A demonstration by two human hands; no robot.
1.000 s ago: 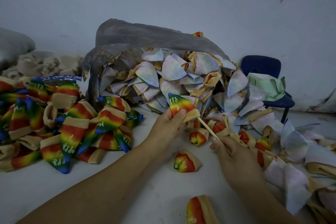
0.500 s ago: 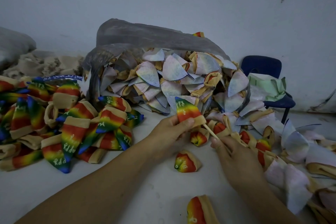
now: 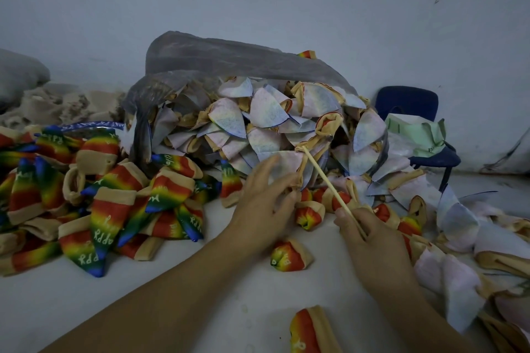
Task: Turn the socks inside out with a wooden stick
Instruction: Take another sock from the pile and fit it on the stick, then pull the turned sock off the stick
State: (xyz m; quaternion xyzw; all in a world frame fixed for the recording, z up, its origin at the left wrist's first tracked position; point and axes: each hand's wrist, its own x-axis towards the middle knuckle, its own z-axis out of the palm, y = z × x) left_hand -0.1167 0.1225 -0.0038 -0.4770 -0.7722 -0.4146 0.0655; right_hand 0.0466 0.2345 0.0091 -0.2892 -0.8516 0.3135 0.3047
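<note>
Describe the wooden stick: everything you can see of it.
The wooden stick is thin, straight, pale and bare, like a chopstick. It slants up and left from the right hand, which pinches its lower end. Its upper tip is pushed into the tan fabric of a sock that the left hand holds.

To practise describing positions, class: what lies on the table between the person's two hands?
In the head view, a bunched rainbow sock lies on the white table between the left hand and the right hand, which holds the wooden stick.
</note>
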